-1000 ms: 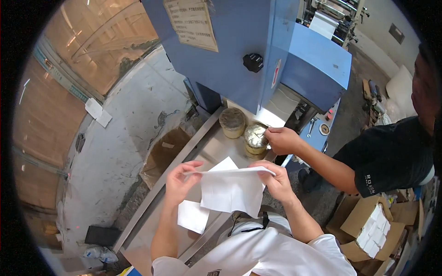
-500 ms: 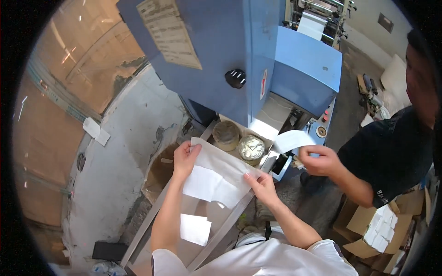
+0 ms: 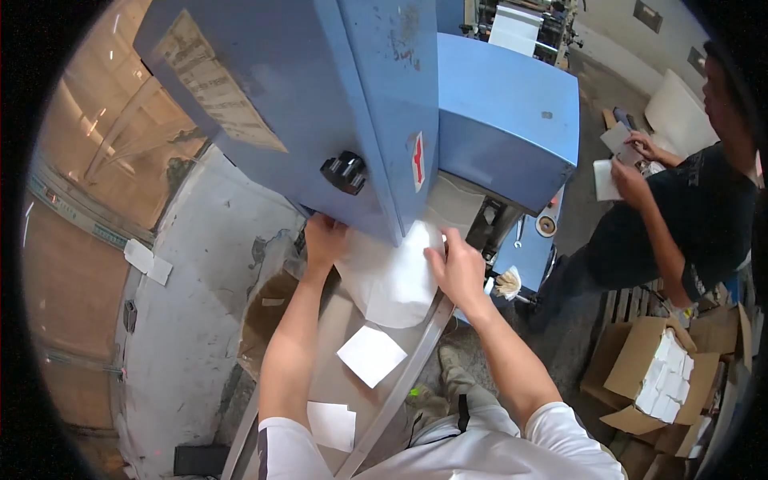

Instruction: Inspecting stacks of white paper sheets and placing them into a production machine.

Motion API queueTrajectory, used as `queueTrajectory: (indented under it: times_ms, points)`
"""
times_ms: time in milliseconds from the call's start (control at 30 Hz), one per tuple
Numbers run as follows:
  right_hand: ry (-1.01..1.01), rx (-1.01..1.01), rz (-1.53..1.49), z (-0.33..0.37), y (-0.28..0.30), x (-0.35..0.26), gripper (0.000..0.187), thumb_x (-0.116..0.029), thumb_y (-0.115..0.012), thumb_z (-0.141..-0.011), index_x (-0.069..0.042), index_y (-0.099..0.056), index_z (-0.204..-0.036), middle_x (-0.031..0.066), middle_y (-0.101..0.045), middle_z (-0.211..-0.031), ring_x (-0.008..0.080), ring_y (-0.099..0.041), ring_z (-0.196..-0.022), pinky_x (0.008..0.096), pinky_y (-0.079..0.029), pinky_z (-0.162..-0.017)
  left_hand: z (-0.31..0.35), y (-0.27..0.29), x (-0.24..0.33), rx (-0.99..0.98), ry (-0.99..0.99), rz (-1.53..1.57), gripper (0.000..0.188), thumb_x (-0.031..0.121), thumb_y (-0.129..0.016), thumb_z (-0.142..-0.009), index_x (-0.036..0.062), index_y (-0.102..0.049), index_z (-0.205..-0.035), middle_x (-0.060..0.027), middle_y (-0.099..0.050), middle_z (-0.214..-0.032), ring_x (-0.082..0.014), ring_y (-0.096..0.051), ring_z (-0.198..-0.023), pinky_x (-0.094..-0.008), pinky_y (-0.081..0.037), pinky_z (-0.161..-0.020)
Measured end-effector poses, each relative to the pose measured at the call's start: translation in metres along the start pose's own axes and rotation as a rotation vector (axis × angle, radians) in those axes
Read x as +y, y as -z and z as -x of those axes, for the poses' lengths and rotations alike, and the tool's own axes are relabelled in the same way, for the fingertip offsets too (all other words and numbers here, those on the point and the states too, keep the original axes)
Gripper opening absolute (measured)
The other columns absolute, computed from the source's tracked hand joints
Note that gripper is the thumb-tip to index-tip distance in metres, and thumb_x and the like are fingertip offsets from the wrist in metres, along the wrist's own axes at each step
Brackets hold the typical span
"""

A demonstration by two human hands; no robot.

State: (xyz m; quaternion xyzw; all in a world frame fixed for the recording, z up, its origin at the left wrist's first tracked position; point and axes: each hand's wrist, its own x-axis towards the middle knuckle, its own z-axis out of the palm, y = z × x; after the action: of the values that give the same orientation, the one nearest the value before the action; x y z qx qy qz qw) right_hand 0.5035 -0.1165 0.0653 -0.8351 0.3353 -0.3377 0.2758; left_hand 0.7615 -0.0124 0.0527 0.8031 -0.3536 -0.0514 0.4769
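Note:
A thin, translucent white sheet [image 3: 390, 280] spans the space between my hands, its far edge running under the blue machine's overhanging cabinet. My left hand [image 3: 323, 242] is closed on the sheet's left side, close below the cabinet; its fingertips are partly hidden and a little blurred. At the right side my right hand [image 3: 460, 272] holds the edge between thumb and fingers. Below the sheet, a square white paper [image 3: 372, 356] lies on the metal chute [image 3: 332, 364]. Nearer me, more white papers [image 3: 331, 426] overlap on the same surface.
The blue cabinet [image 3: 272, 104] with a black knob [image 3: 344, 172] stands directly ahead. Beside it is a blue machine housing [image 3: 512, 112]. A cardboard box [image 3: 276, 308] stands left of the chute. At right, a person [image 3: 656, 216] holds white papers near an open carton [image 3: 620, 376].
Both my hands have moved forward with the sheet, up to the cabinet. The two round containers have gone from sight. The person at right has drawn back and now holds papers in both hands.

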Motion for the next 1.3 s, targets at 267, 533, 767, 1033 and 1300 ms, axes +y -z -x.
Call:
queueTrajectory:
  times_ms: [267, 533, 767, 1033, 1300]
  points:
    - [0.063, 0.068, -0.094, 0.015, 0.032, -0.023, 0.044, -0.015, -0.075, -0.082, -0.002, -0.056, -0.119, 0.0164, -0.062, -0.103, 0.0284, -0.065, -0.083, 0.0375, -0.053, -0.071, 0.050, 0.020, 0.003, 0.346, -0.117, 0.061, 0.038, 0.015, -0.070, -0.085, -0.0005, -0.060, -0.118, -0.0147, -0.067, -0.108, -0.0216, -0.063, -0.095, -0.0327, -0.049, -0.085]
    - [0.165, -0.404, -0.355, 0.119, 0.037, -0.033, 0.024, -0.011, -0.073, -0.084, 0.000, -0.066, -0.104, 0.0135, -0.067, -0.086, 0.0233, -0.068, -0.067, 0.0333, -0.055, -0.060, 0.251, 0.051, -0.013, -0.126, -0.080, -0.599, 0.044, 0.022, -0.076, -0.081, 0.0001, -0.061, -0.117, -0.0195, -0.068, -0.101, -0.0363, -0.065, -0.090, -0.0413, -0.052, -0.084]
    - [0.172, -0.668, -0.330, 0.142, 0.005, -0.038, 0.030, -0.024, -0.068, -0.088, -0.002, -0.066, -0.107, 0.0173, -0.067, -0.095, 0.0333, -0.068, -0.084, 0.0432, -0.054, -0.072, 0.291, 0.084, -0.014, -0.218, 0.492, -0.073, 0.027, 0.012, -0.075, -0.080, -0.0060, -0.063, -0.097, -0.0153, -0.070, -0.087, -0.0207, -0.067, -0.080, -0.0335, -0.052, -0.073]
    - [0.108, -0.527, -0.751, 0.163, -0.012, -0.086, 0.054, -0.032, -0.069, -0.091, 0.001, -0.053, -0.131, 0.0196, -0.059, -0.127, 0.0276, -0.061, -0.111, 0.0363, -0.049, -0.094, 0.307, 0.119, 0.055, -0.237, 0.604, 0.758, 0.033, 0.004, -0.073, -0.082, -0.0055, -0.062, -0.111, -0.0113, -0.069, -0.104, -0.0172, -0.065, -0.092, -0.0301, -0.051, -0.085]
    - [-0.370, -0.732, -1.076, 0.155, -0.003, -0.082, 0.033, -0.028, -0.063, -0.098, 0.000, -0.063, -0.114, -0.0008, -0.067, -0.096, 0.0053, -0.059, -0.088, 0.0253, -0.050, -0.076, 0.315, 0.112, 0.057, -0.069, 0.452, 1.080, 0.022, 0.022, -0.057, -0.100, -0.0001, -0.058, -0.104, -0.0113, -0.069, -0.091, -0.0176, -0.066, -0.071, -0.0302, -0.054, -0.058]
